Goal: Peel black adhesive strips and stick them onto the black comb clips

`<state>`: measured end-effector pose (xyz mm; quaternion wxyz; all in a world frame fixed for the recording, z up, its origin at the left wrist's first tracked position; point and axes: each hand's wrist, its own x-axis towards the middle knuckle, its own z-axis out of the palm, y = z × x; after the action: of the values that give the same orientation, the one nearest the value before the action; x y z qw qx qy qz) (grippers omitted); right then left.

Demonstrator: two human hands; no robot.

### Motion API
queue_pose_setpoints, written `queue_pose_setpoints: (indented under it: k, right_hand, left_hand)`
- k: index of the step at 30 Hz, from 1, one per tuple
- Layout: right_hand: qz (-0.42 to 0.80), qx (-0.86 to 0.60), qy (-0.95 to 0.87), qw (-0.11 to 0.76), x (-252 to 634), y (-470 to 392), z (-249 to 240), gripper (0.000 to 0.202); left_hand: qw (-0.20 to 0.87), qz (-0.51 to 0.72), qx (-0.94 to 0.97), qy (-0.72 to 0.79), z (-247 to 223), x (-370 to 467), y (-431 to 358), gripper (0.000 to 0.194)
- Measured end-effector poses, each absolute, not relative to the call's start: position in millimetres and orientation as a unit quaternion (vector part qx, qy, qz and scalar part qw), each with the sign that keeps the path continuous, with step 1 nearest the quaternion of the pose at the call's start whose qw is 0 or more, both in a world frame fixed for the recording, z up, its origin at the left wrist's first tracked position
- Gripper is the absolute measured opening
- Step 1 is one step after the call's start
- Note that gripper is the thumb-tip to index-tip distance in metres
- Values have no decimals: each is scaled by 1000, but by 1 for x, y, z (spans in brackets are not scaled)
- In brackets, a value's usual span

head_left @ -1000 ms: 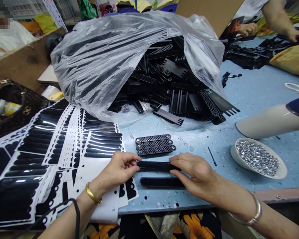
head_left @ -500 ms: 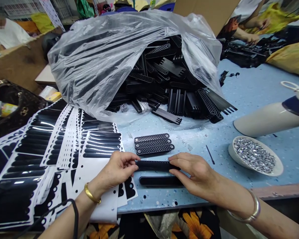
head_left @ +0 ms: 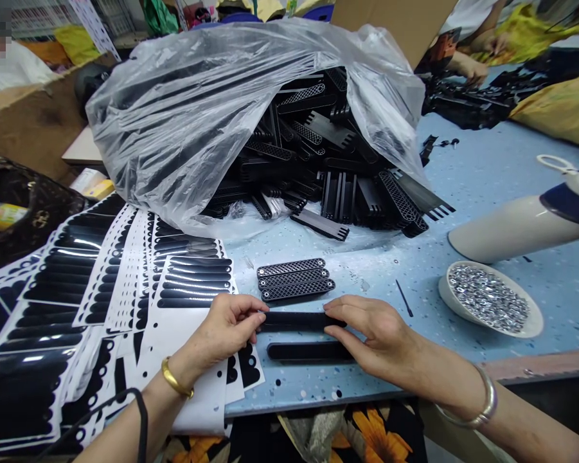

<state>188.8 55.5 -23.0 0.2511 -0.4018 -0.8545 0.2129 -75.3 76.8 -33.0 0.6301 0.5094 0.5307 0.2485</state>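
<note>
Between my hands lies a slim black bar-shaped plastic part (head_left: 296,321), its long side facing me. At its left end, the thumb and fingers of my left hand (head_left: 236,325) are pinched together. My right hand (head_left: 378,331) grips the other end, fingers on top and thumb at the near side. A second black bar (head_left: 303,352) lies flat just nearer to me, its right end partly hidden by my right thumb. Behind the held bar sit lattice-patterned black parts (head_left: 296,280) side by side. Sheets of black strip stickers (head_left: 195,283) spread out beside my left hand.
A clear plastic bag (head_left: 173,122) spilling black parts (head_left: 335,193) fills the back. To the right are a white bowl (head_left: 446,299) of small metal pieces, a lying bottle (head_left: 501,228) and a thin black stick (head_left: 404,298). Another person's hand (head_left: 472,69) works at the far right.
The held bar seems slightly turned, since the notched line along its top edge no longer shows. Both hands keep their grip; the whole view has shifted slightly.
</note>
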Motion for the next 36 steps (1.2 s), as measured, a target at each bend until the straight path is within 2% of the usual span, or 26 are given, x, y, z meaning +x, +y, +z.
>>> queue_pose_setpoints:
  k: [7,14,24,36]
  right_hand:
    - [210,-397,-851,271,190,58,-25,12]
    - [291,-401,-833,246,196,63,-26,14]
    - [314,-394,-803,319,199,61,-39,16]
    - [304,-406,-797,328,201,55,-40,20]
  left_hand:
    - [631,258,482,551,-36,-73,77,24]
    - [643,260,465,550,-35,-72,78,23]
    - [646,250,469,548,-32,-72,79,28]
    - [639,248,473,553,-30,-73,80,27]
